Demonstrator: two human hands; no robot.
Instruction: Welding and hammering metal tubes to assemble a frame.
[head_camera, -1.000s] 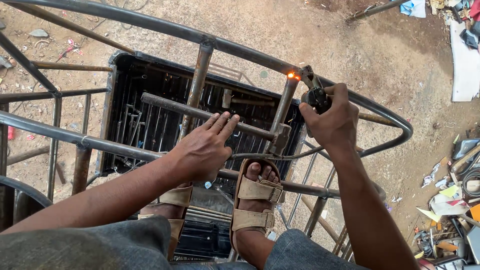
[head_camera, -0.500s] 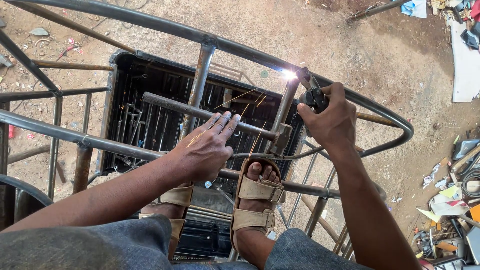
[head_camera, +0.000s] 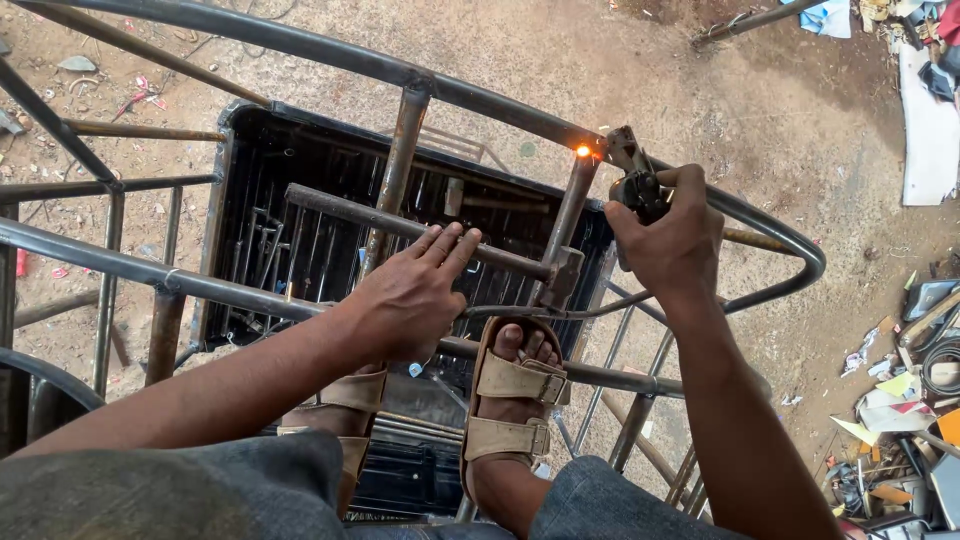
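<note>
Right hand (head_camera: 665, 235) clenched tight around a dark electrode holder (head_camera: 632, 178), its tip pointing up and left toward the glowing weld spot (head_camera: 583, 151). Glow seated where an upright tube (head_camera: 572, 208) met the curved top rail (head_camera: 300, 45); joint just left of the holder, touching or nearly so — could not tell which. Upright tube's long axis running down and slightly left from the glow. Left hand (head_camera: 415, 295), well left of the glow and lower, laid flat, fingers spread and straight, on a loose horizontal bar (head_camera: 410, 228); bar's long axis running left to right, its right end below the glow. Right hand clearly nearer the joint. Sandalled foot (head_camera: 515, 395) below the glow, braced on a lower rail (head_camera: 200, 285); black tray (head_camera: 230, 200) underneath the frame.
</note>
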